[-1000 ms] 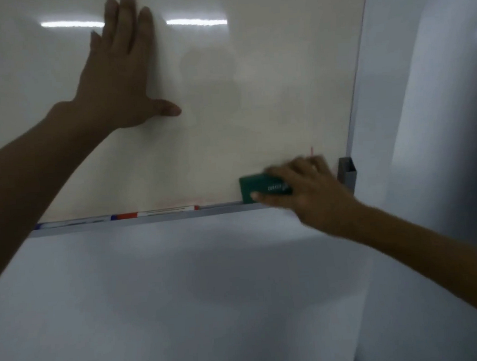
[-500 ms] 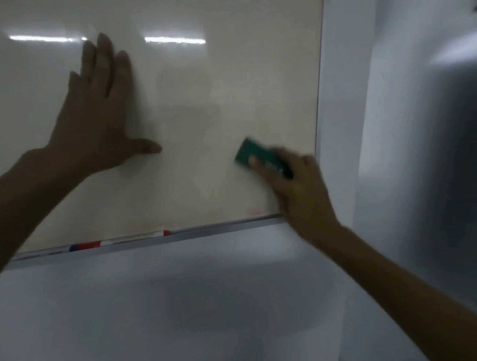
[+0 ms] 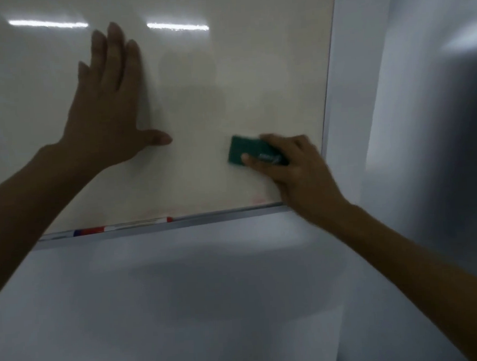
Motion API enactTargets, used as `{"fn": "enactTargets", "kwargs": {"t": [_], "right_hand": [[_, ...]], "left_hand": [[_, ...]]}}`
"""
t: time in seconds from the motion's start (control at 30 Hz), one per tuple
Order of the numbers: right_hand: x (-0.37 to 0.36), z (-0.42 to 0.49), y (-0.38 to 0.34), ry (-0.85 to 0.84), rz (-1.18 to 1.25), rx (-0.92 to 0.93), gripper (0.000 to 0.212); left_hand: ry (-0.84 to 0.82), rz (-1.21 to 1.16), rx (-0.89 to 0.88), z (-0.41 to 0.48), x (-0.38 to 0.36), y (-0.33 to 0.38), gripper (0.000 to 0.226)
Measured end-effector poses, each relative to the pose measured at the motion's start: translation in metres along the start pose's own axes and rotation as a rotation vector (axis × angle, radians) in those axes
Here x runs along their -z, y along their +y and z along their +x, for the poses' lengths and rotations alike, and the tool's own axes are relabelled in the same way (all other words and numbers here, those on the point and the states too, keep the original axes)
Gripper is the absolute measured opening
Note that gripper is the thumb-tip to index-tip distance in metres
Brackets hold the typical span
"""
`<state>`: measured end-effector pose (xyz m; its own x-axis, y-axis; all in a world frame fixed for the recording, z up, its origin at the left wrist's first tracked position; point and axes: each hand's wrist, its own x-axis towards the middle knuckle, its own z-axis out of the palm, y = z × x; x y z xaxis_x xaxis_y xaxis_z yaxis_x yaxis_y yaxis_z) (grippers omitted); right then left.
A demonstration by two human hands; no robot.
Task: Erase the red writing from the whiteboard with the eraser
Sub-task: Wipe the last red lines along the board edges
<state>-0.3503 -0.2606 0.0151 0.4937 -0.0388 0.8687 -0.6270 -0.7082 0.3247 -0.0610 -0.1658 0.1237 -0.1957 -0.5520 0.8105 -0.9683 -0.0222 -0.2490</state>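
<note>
The whiteboard (image 3: 225, 78) fills the upper part of the view. My right hand (image 3: 295, 171) grips a green eraser (image 3: 244, 150) and presses it flat against the board near its lower right corner. A faint red smudge (image 3: 258, 199) remains just below the eraser, beside the bottom frame, and a paler pink trace (image 3: 161, 211) runs along the bottom edge. My left hand (image 3: 110, 104) lies flat on the board with fingers spread, to the left of the eraser.
A metal tray (image 3: 220, 216) runs under the board's bottom edge and holds a red-capped marker (image 3: 123, 226). The board's right frame (image 3: 328, 91) stands close to my right hand. Pale wall lies below and to the right.
The eraser rose from the bottom edge at the tray to a spot higher on the board, then settled level. The view shifted; my left hand stayed flat on the board.
</note>
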Motion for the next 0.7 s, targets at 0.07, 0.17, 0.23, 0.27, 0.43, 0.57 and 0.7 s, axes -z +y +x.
{"fn": "enactTargets", "kwargs": {"t": [0.07, 0.17, 0.23, 0.27, 0.43, 0.57, 0.7], "right_hand": [[-0.012, -0.015, -0.019, -0.060, 0.045, 0.106, 0.042], [-0.022, -0.032, -0.025, -0.145, 0.107, 0.180, 0.045], [-0.021, -0.033, -0.015, -0.173, 0.111, 0.235, 0.049], [-0.019, -0.030, -0.010, -0.184, 0.096, 0.255, 0.050], [0.009, 0.027, 0.042, 0.044, -0.032, 0.050, 0.054], [0.032, 0.085, 0.074, 0.275, -0.096, -0.165, 0.048], [0.008, 0.067, 0.049, 0.262, 0.132, -0.276, 0.032]], "left_hand": [[0.005, -0.005, 0.002, 0.001, -0.002, -0.001, 0.131], [0.019, -0.014, 0.012, 0.002, -0.003, -0.005, 0.130], [0.027, -0.013, 0.025, 0.001, -0.003, -0.007, 0.130], [0.025, -0.011, 0.026, 0.000, -0.003, -0.007, 0.130], [0.026, -0.043, 0.049, -0.002, -0.005, -0.006, 0.127], [0.036, -0.057, 0.044, -0.001, -0.006, -0.005, 0.126], [0.039, -0.038, 0.061, -0.001, -0.008, -0.006, 0.131]]}}
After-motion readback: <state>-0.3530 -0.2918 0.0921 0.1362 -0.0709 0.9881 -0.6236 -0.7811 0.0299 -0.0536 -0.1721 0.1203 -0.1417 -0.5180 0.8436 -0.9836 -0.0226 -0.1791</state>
